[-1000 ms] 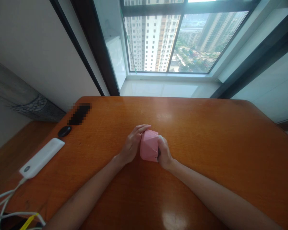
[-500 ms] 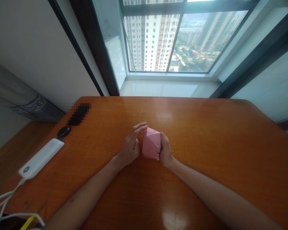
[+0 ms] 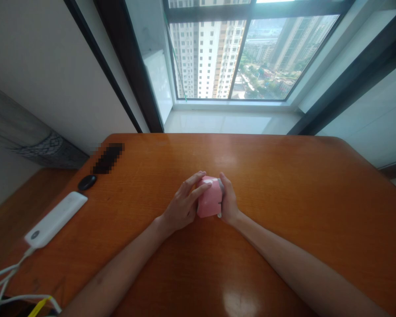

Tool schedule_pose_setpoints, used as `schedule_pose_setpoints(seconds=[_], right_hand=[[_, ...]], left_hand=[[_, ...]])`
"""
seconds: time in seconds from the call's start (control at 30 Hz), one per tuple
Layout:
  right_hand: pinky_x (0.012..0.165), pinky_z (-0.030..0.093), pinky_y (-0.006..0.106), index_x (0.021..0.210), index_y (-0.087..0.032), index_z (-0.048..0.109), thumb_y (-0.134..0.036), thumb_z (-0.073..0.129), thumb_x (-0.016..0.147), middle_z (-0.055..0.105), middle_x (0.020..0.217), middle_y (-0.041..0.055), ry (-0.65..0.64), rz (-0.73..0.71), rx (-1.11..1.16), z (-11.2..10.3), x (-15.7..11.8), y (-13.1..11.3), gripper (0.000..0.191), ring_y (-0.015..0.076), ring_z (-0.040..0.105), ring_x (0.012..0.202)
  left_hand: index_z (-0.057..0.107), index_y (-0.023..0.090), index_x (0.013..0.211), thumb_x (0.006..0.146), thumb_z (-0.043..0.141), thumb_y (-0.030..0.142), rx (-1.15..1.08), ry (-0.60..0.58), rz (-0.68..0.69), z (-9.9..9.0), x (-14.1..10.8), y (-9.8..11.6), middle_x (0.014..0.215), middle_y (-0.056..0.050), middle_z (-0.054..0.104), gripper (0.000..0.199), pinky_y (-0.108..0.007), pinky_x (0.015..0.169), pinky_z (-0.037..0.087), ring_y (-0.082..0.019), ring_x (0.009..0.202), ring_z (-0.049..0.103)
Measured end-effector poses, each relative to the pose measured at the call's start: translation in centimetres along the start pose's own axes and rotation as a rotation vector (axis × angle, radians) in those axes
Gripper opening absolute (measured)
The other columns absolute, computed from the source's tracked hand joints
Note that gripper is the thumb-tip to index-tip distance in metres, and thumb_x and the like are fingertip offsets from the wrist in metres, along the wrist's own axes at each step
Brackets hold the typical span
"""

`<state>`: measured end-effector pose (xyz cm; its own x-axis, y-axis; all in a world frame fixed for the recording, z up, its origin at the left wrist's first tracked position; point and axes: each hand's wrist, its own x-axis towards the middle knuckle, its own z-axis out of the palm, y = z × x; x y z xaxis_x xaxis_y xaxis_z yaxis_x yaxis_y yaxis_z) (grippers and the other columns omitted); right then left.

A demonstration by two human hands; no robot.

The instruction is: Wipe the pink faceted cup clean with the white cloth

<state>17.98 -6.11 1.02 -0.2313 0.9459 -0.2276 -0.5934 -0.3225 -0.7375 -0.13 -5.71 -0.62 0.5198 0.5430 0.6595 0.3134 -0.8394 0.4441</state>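
Note:
A small pink box-like object (image 3: pixel 209 200) with angled faces is held between both hands above the middle of the table. A pale patch shows along its top, and greyish material shows at its right side. My left hand (image 3: pixel 185 200) is closed on its left side, the fingers reaching over the top face. On the other side, my right hand (image 3: pixel 229 200) grips it, with the thumb along the upper right edge. The right fingers are mostly hidden behind it. What exactly the pink object is, I cannot tell.
The brown wooden table (image 3: pixel 293 189) reaches to a window sill (image 3: pixel 218 121). Along its left edge lie a white power strip (image 3: pixel 56 219) with white cables (image 3: pixel 9 273), a black oval object (image 3: pixel 87 182) and a blurred-out dark rectangle (image 3: pixel 108 158). A curtain (image 3: pixel 29 127) hangs at left.
My left fingers have come over the pink object's top and now press on it. The object has turned slightly, showing a pale patch. My right thumb has moved up.

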Motion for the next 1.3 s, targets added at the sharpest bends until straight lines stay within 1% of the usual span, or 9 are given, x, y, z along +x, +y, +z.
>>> schedule_pose_setpoints(seconds=[0.1,0.27,0.47,0.63,0.7,0.8,0.9,1.03,1.3], right_hand=[[0.060,0.056,0.031,0.082,-0.020,0.073,-0.084,0.068,0.082,0.073,0.065,0.0037,-0.019,0.027,0.030,-0.1,0.0,0.0,0.064,0.0245,0.074,0.071],[0.067,0.061,0.032,0.087,-0.019,0.077,-0.080,0.071,0.083,0.079,0.073,0.0052,-0.077,0.089,0.088,0.0,0.1,-0.6,0.061,0.0268,0.079,0.081],[0.068,0.066,0.035,0.089,-0.018,0.076,-0.073,0.070,0.089,0.081,0.075,0.0083,-0.154,0.312,0.228,-0.1,0.0,-1.8,0.056,0.0290,0.081,0.080],[0.065,0.067,0.038,0.093,-0.018,0.077,-0.074,0.062,0.093,0.081,0.075,0.0094,-0.147,0.391,0.260,-0.1,0.0,-2.2,0.058,0.0298,0.081,0.077],[0.066,0.066,0.038,0.097,-0.017,0.077,-0.074,0.060,0.095,0.081,0.078,0.0095,-0.133,0.402,0.274,0.0,0.0,-2.2,0.059,0.0289,0.081,0.077],[0.066,0.066,0.037,0.089,-0.019,0.074,-0.073,0.060,0.095,0.081,0.079,0.0095,-0.114,0.413,0.308,0.1,0.0,-2.2,0.056,0.0278,0.080,0.078],[0.064,0.065,0.037,0.083,-0.020,0.071,-0.073,0.062,0.094,0.080,0.077,0.0092,-0.110,0.411,0.300,0.1,0.0,-2.2,0.055,0.0282,0.079,0.076],[0.061,0.064,0.036,0.088,-0.019,0.074,-0.075,0.061,0.094,0.080,0.074,0.0090,-0.130,0.384,0.254,0.2,0.0,-2.2,0.057,0.0284,0.079,0.074],[0.060,0.064,0.034,0.085,-0.018,0.075,-0.080,0.065,0.091,0.077,0.068,0.0086,-0.111,0.298,0.166,0.3,-0.3,-2.1,0.064,0.0283,0.079,0.074]], left_hand=[[0.032,0.032,0.172,0.102,0.050,0.001,0.073,-0.034,0.048,0.1,0.0,-0.1,0.179,-0.016,0.031,0.079,-0.057,0.131,0.047,-0.031,0.168,0.033],[0.020,0.040,0.174,0.081,0.058,-0.011,0.231,-0.060,0.207,0.1,-0.1,-0.8,0.187,-0.010,0.007,0.113,-0.069,0.130,0.043,-0.037,0.173,0.018],[0.016,0.044,0.174,0.066,0.068,-0.004,0.272,-0.178,0.265,-0.2,-0.1,-0.5,0.188,-0.007,-0.005,0.129,-0.083,0.130,0.030,-0.049,0.172,0.011],[0.024,0.038,0.172,0.069,0.069,0.005,0.206,-0.222,0.223,-0.6,0.2,0.2,0.188,-0.008,-0.006,0.118,-0.087,0.129,0.024,-0.053,0.171,0.009],[0.026,0.038,0.171,0.072,0.069,0.008,0.191,-0.221,0.210,-0.7,0.2,0.3,0.188,-0.009,-0.005,0.112,-0.086,0.128,0.027,-0.053,0.171,0.009],[0.031,0.035,0.169,0.078,0.071,0.014,0.169,-0.213,0.214,-0.6,0.2,0.1,0.187,-0.011,0.000,0.102,-0.082,0.127,0.034,-0.052,0.171,0.009],[0.038,0.033,0.164,0.085,0.074,0.023,0.165,-0.193,0.225,-0.8,0.2,-0.2,0.186,-0.013,0.011,0.087,-0.075,0.127,0.040,-0.050,0.170,0.015],[0.046,0.030,0.158,0.094,0.074,0.033,0.193,-0.172,0.239,-1.0,0.3,-0.3,0.181,-0.016,0.024,0.071,-0.070,0.127,0.044,-0.046,0.168,0.023],[0.048,0.034,0.159,0.095,0.077,0.042,0.210,-0.115,0.260,-1.0,0.2,-0.5,0.173,-0.015,0.039,0.070,-0.067,0.123,0.050,-0.045,0.163,0.034]])
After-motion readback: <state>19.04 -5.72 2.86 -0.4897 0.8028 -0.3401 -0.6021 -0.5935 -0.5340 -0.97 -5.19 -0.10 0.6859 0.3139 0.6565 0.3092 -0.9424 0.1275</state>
